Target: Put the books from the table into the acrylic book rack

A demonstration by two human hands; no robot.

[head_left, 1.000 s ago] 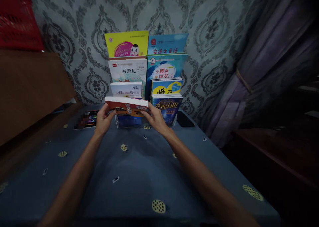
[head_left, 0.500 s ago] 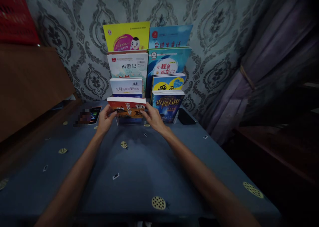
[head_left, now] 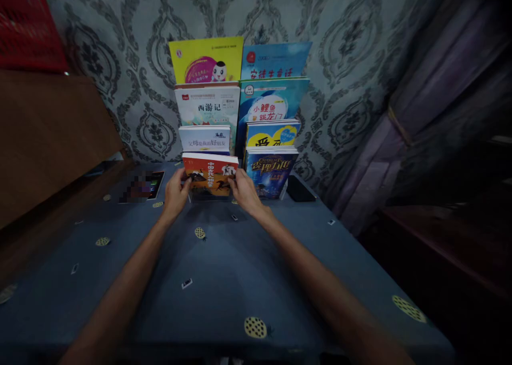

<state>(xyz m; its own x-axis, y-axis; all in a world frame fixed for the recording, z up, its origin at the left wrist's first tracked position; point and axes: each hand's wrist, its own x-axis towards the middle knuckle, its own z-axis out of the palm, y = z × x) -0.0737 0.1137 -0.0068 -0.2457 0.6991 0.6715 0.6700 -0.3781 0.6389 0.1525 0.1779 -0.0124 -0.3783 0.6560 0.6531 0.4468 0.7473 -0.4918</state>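
My left hand (head_left: 176,191) grips the left edge of an orange-red book (head_left: 210,175), and my right hand (head_left: 243,190) grips its right edge. The book stands nearly upright at the front of the left column of a tiered rack, its cover facing me. Behind it rise a pale book (head_left: 205,137), a white book (head_left: 208,106) and a yellow book (head_left: 206,61). To the right, a dark blue book (head_left: 270,173) fronts the other column, with a yellow-and-blue book (head_left: 272,135) and two blue books behind it. Most of the rack is hidden by the books.
A blue cloth with pineapple prints covers the table (head_left: 216,263). A dark flat object (head_left: 300,188) lies right of the rack; a partly blurred dark card or booklet (head_left: 154,185) lies left. Patterned wall stands behind, a brown wooden panel (head_left: 52,146) at left, a purple curtain (head_left: 384,151) at right.
Both hands have tipped the orange-red book more upright and lowered it against the front of the left column. Its cover now shows more fully. The view has shifted slightly.
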